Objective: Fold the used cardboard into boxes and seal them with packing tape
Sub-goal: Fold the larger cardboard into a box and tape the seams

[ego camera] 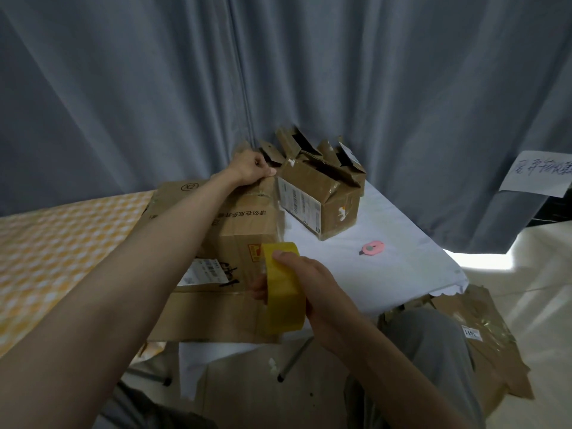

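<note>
Right grip (309, 289) round tape roll (283, 292), seemingly before box (235, 230)

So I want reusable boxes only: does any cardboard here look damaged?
Yes. The small brown cardboard box at the white table's far end has torn, crumpled top flaps standing ragged, and white scars where tape was ripped off its side.

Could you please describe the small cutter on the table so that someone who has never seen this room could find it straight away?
Start at the table with the white cloth before the grey curtain. To the right of the battered open cardboard box, alone on bare cloth, lies the cutter. It is small, rounded and the only pink thing there, apart from both hands.
</note>
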Demonstrator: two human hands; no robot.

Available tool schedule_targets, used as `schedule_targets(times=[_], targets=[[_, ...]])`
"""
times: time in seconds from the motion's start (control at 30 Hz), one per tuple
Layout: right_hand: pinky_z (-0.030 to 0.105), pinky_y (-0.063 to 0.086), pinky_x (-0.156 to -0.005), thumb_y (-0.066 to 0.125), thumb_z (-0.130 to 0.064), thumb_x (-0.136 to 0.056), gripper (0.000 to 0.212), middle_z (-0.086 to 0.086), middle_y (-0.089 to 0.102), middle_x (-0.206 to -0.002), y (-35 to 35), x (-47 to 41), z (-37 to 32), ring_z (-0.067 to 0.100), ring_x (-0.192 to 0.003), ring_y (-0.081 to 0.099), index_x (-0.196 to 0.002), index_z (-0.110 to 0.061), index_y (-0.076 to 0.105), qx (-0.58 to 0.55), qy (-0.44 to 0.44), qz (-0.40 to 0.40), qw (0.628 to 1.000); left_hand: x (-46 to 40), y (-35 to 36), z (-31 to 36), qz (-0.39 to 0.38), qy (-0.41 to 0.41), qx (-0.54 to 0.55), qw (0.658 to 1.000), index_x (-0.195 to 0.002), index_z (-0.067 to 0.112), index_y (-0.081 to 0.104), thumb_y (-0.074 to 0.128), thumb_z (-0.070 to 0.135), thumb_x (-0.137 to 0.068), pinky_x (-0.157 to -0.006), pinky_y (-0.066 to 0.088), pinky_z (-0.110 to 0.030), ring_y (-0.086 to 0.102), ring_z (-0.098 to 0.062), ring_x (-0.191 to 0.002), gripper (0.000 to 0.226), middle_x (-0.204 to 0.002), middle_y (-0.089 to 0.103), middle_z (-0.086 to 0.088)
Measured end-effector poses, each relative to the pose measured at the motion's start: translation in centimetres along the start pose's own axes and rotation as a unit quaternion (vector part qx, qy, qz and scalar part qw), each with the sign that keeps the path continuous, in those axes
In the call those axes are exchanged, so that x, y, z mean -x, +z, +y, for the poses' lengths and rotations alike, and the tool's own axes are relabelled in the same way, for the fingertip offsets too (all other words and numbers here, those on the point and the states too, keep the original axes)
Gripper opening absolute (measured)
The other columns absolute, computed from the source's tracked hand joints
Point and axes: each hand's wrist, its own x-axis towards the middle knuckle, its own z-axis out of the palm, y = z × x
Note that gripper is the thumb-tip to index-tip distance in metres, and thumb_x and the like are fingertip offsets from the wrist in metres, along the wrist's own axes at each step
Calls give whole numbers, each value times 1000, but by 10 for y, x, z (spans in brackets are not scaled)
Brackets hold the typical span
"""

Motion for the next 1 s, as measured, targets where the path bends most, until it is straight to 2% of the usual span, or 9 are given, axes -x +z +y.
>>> schedule_targets(times=[0.17, 0.27, 0.4, 0.5, 0.57, 0.7, 0.77, 0.87, 1.0], targets=[[39, 60, -74, 56, -34, -98, 30, 15, 77, -89, -11, -14, -21, 23, -76, 74, -100, -8, 71, -12, 4, 46, 999, -3, -10, -1, 61, -18, 42, 997, -78, 19, 64, 66, 31, -95, -77, 41, -25, 56, -10, -82, 21, -84, 62, 2], [31, 61, -63, 58, -34, -97, 37, 12, 77, -82, -22, -22, -41, 19, -68, 74, -77, -9, 77, 6, 11, 64, 998, -8, -22, -8, 101, -47, 40, 993, -80, 19, 66, 67, 31, -94, -82, 46, -29, 58, -15, -89, 19, -90, 65, -2], [24, 57, -55, 59, -35, -95, 34, 11, 76, -78, -32, -29, -56, 17, -65, 73, -97, -3, 71, 28, 39, 50, 998, -10, -16, -19, 105, -72, 37, 991, -82, 16, 62, 68, 34, -93, -72, 50, -31, 60, -19, -85, 22, -86, 63, -4], [26, 60, -61, 56, -34, -96, 35, 11, 76, -82, -35, -32, -48, 18, -67, 73, -98, -3, 71, 62, 47, 43, 996, -2, -11, -21, 160, -19, 13, 987, -101, 12, 64, 71, 26, -90, -94, 49, -39, 58, -22, -100, 19, -108, 59, -5], [27, 60, -61, 56, -34, -96, 33, 12, 76, -82, -38, -33, -43, 18, -67, 73, -98, -4, 71, 61, 51, 45, 996, 10, -13, -14, 181, 67, -22, 981, -102, 14, 68, 68, 23, -92, -95, 48, -38, 58, -22, -102, 14, -111, 57, -4], [26, 58, -58, 56, -36, -96, 34, 12, 77, -83, -47, -33, -41, 18, -68, 73, -101, -5, 70, 66, 42, 35, 996, 51, -5, 0, 108, 164, -92, 976, -108, 19, 71, 48, 41, -102, -72, 44, -20, 59, -10, -86, 33, -97, 61, 5], [25, 58, -58, 56, -37, -96, 32, 11, 77, -83, -48, -33, -41, 17, -68, 73, -100, -8, 70, 74, 33, 33, 996, 65, 3, 2, 41, 140, -118, 982, -126, 22, 64, 30, 59, -101, -81, 45, -21, 62, -13, -105, 56, -120, 65, 0], [22, 55, -53, 55, -38, -97, 27, 7, 77, -77, -51, -32, -38, 14, -64, 73, -96, -14, 68, 79, 26, 36, 996, 77, 15, -1, -59, 66, -172, 981, -157, 22, 24, 8, 78, -89, -118, 13, -34, 16, -17, -152, 90, -166, 15, 0], [20, 54, -52, 54, -39, -98, 28, 5, 76, -74, -54, -30, -31, 12, -62, 72, -95, -14, 68, 86, 3, 34, 996, 84, 29, -14, -35, 65, -210, 975, -160, 22, 7, 8, 80, -87, -123, 1, -34, -1, -10, -153, 93, -167, -2, 4]])
